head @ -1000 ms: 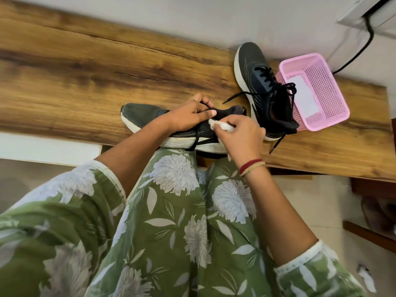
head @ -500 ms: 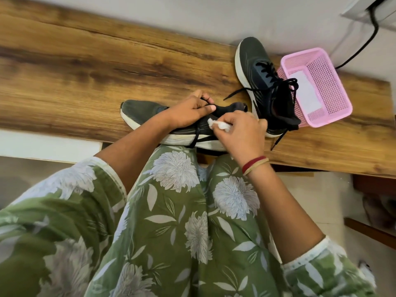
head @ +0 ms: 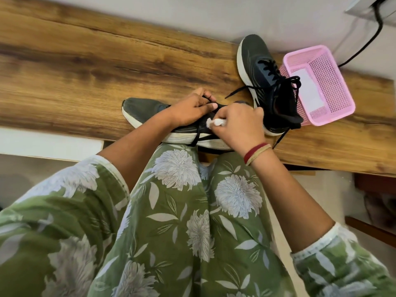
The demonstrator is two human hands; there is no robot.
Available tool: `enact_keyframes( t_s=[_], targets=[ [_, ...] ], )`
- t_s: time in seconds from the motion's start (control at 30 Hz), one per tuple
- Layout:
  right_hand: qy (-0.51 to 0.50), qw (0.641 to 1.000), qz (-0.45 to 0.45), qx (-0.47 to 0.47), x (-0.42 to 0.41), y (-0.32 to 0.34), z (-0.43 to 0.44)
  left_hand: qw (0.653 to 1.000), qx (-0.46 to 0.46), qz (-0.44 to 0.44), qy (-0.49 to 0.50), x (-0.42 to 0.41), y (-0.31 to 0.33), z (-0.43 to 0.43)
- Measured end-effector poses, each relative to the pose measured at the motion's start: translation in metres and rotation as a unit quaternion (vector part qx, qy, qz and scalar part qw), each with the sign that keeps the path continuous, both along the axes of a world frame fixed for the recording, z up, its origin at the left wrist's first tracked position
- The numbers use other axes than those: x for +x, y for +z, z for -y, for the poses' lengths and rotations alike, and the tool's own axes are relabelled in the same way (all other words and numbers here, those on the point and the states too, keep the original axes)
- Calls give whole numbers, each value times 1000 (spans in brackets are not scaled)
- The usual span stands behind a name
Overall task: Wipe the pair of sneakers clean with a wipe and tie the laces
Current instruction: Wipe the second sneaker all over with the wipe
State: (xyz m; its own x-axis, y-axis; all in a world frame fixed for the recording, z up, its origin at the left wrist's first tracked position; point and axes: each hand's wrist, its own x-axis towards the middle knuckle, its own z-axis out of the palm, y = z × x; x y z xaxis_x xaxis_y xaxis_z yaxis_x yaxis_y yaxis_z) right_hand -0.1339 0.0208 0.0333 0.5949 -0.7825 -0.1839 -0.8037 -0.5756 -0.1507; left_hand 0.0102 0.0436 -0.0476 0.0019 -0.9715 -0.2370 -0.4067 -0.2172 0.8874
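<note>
1. Where the near sneaker [head: 145,110] sits at the front edge of the desk [head: 85,61], we see the left hand [head: 190,108] with its grip closed on the shoe's dark top; lace or tongue, we cannot tell.
2. The right hand [head: 240,123] grips a crumpled white wipe [head: 216,122] against that shoe's side, hiding its heel.
3. The second sneaker [head: 263,76] stands beside a pink basket [head: 342,99]; the pale sheet inside is hard to identify.

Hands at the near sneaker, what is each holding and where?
Right hand grips the white wipe; left hand pinches the black lace of the near sneaker, by its tongue.
</note>
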Motion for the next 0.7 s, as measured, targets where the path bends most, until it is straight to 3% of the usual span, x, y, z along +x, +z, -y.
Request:
enact_keyframes(
  t_s=[0.1, 0.23, 0.37, 0.47, 0.63, 0.7],
  targets=[
    [-41, 998, 2, -43, -1, 3, 11, 1000, 4, 9, 4, 0, 0, 0],
    [-1, 999, -3, 35, -1, 5, 2, 1000, -12, 12, 0, 1, -3, 0],
    [-75, 997, 12, -32, -7, 6, 13, 1000, -12, 13, 1, 1, -4, 1],
    [-41, 998, 26, 46, -4, 2, -3, 1000, -18, 8, 7, 2, -5, 0],
    [-68, 996, 45, -24, -8, 2, 1, 1000, -19, 12, 8, 1, -5, 1],
    [-31, 999, 35, 3, -4, -2, -7, 1000, -16, 9, 8, 1, -5, 1]
  ],
)
